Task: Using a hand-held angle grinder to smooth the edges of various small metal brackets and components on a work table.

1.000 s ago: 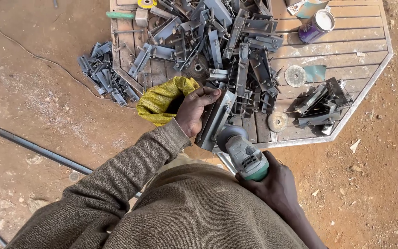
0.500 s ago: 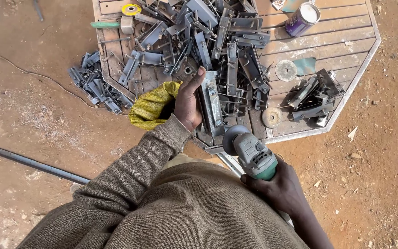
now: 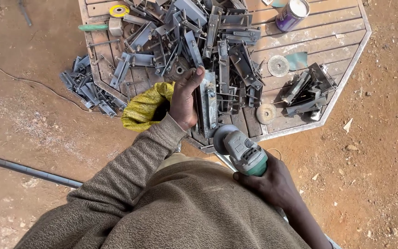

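Note:
My left hand (image 3: 184, 97) grips a long grey metal bracket (image 3: 207, 103), held upright over the near edge of an octagonal wooden table (image 3: 309, 32). My right hand (image 3: 272, 184) holds a grey and green angle grinder (image 3: 241, 150) close to my body. Its disc (image 3: 219, 137) sits just below the bracket's lower end. A yellow cloth (image 3: 146, 106) lies beside my left wrist.
A heap of grey metal brackets (image 3: 194, 41) covers the table, with more on the ground at the left (image 3: 86, 87) and a small stack at the right (image 3: 307, 90). Grinding discs (image 3: 278, 65) (image 3: 266, 113), a purple can (image 3: 292, 14) and a yellow disc (image 3: 119, 10) lie about. A metal bar (image 3: 28, 170) rests on the dirt.
My left hand has turned the bracket from slanted to upright and lifted it a little away from the grinder. The grinder has stayed near my body.

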